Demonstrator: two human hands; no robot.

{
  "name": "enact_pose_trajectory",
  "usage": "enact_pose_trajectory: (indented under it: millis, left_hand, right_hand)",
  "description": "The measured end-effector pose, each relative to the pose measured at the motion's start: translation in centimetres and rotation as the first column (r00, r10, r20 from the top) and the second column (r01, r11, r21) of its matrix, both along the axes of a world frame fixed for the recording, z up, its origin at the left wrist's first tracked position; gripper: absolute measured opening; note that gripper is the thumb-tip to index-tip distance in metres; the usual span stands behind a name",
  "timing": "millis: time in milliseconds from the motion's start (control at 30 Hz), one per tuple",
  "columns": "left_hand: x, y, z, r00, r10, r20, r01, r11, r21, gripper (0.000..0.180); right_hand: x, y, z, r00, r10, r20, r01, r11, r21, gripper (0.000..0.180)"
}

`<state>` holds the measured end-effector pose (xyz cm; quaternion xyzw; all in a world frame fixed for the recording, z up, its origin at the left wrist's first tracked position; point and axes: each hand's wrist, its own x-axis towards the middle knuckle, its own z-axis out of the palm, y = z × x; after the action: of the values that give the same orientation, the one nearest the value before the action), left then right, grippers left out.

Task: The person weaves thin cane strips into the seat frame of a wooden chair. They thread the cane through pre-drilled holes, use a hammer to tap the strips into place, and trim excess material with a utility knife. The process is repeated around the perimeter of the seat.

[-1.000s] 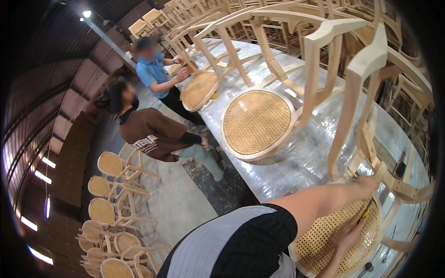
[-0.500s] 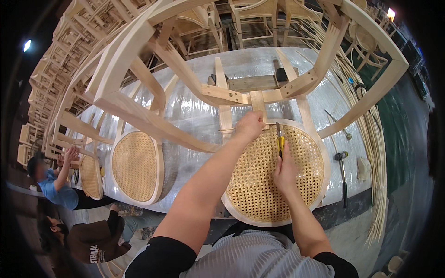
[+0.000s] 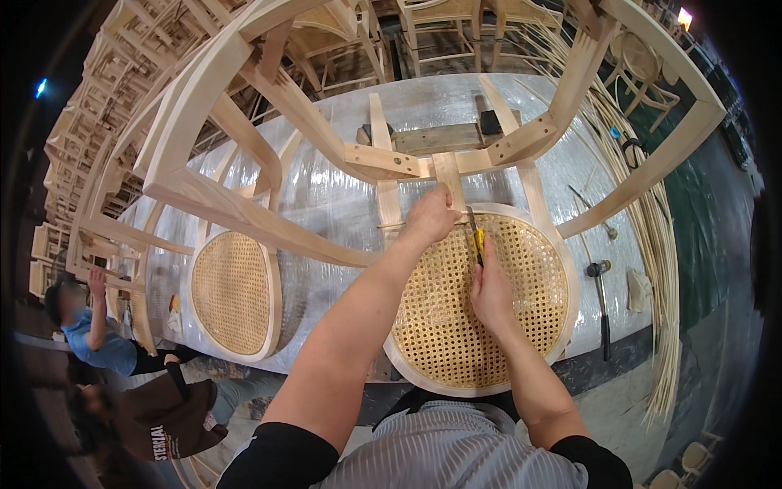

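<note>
A wooden chair frame lies before me, its round woven cane panel (image 3: 456, 301) set in a pale wooden ring close to my body. My left hand (image 3: 430, 215) is closed at the panel's far edge, pinching a thin rattan strip (image 3: 389, 226) that sticks out to its left. My right hand (image 3: 494, 292) grips a yellow and black utility knife (image 3: 479, 244) over the panel. The blade points away from me, with its tip near the panel's far rim, close to my left fingertips.
A mallet (image 3: 601, 301) and a long bundle of rattan strips (image 3: 656, 269) lie to the right. The plastic-covered table (image 3: 326, 285) also bears another cane-panelled chair (image 3: 232, 293) on the left. Two people, one in a blue shirt (image 3: 106, 342), are farther left. Stacked chair frames (image 3: 90, 155) stand behind.
My right hand has moved the knife left, bringing its blade closer to my left fingers. My left hand has shifted slightly left and away from me. The person in blue has moved an arm.
</note>
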<state>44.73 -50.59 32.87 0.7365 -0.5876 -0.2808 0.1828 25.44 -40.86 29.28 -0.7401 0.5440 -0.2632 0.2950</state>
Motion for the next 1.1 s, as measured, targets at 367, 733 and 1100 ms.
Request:
enact_pose_trajectory:
  millis: [367, 733, 1100]
  left_hand:
    - [-0.2, 0.1, 1.1, 0.997, -0.039, 0.066, 0.036, 0.998, 0.047, 0.035]
    - [-0.4, 0.6, 1.2, 0.993, -0.046, 0.112, 0.032, 0.992, 0.124, 0.033]
    - [0.4, -0.5, 1.7, 0.990, -0.132, 0.048, 0.122, 0.976, 0.181, 0.038]
  right_hand:
    - [0.3, -0.1, 0.1, 0.999, 0.019, -0.051, -0.022, 0.998, -0.051, 0.064]
    - [0.6, 0.6, 0.2, 0.997, 0.032, -0.075, -0.035, 0.999, -0.040, 0.064]
    - [0.5, -0.8, -0.9, 0.997, 0.019, -0.071, -0.030, 0.988, -0.151, 0.069]
